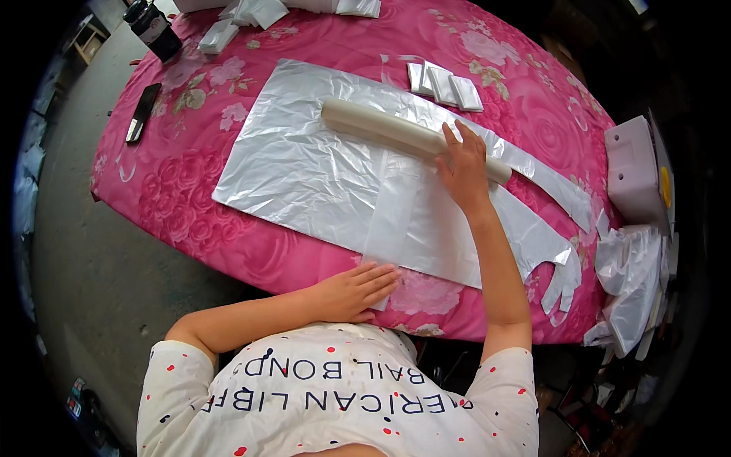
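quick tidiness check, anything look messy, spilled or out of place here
Nothing looks spilled. What stands out is the crumpled clear plastic bunched by the pale box at the far right: it looks untidy next to the silvery plastic sheet, which lies flat, though wrinkled, under the roll.

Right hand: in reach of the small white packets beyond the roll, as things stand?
Probably yes. The right hand rests on the pale roll, pointing toward the white packets; only flat silvery plastic and pink tablecloth seem to lie between, nothing upright.
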The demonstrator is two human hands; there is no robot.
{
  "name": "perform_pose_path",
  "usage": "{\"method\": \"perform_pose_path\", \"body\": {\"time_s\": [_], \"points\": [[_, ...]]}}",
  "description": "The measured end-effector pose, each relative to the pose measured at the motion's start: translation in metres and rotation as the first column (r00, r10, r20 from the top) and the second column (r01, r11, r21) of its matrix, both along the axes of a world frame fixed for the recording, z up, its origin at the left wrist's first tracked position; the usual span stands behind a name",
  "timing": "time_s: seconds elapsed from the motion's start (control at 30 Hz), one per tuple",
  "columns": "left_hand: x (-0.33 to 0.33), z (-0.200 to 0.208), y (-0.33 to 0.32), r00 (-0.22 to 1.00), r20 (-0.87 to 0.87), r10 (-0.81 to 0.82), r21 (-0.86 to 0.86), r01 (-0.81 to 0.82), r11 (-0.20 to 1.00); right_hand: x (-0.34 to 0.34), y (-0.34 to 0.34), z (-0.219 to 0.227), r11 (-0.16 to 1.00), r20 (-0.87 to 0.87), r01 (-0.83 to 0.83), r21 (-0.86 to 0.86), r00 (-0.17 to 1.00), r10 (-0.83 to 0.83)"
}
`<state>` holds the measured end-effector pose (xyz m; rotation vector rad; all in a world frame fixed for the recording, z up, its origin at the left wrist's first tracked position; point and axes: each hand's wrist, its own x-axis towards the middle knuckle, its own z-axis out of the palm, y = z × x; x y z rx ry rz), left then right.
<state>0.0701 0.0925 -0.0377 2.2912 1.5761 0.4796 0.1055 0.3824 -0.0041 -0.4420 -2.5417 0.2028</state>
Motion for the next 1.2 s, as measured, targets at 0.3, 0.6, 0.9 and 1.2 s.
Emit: {"method": "perform_pose_path", "body": {"time_s": [0.3, 0.6, 0.9, 1.2], "points": [[-0.025, 0.000, -0.020, 0.994, 0.023, -0.109, 0.194, 0.103, 0.976, 0.062, -0.095, 0.004, 0.776, 0.122, -0.424, -0.467, 0.838, 0.531], [-0.028, 0.012, -0.013, 0.824, 0.563, 0.056, 0.130, -0.155, 0.979, 0.074, -0.110, 0.001, 0.804, 0.125, -0.380, -0.458, 0.867, 0.482], [-0.056, 0.025, 0.027, 0.981, 0.134, 0.141, 0.096, -0.154, 0.983, 0.074, -0.115, -0.012, 0.862, 0.029, -0.335, -0.380, 0.927, 0.373], [-0.048, 0.012, 0.036, 0.802, 0.406, 0.437, -0.057, -0.455, 0.889, 0.071, -0.106, -0.007, 0.779, 0.029, -0.123, -0.615, 0.984, 0.177]]}}
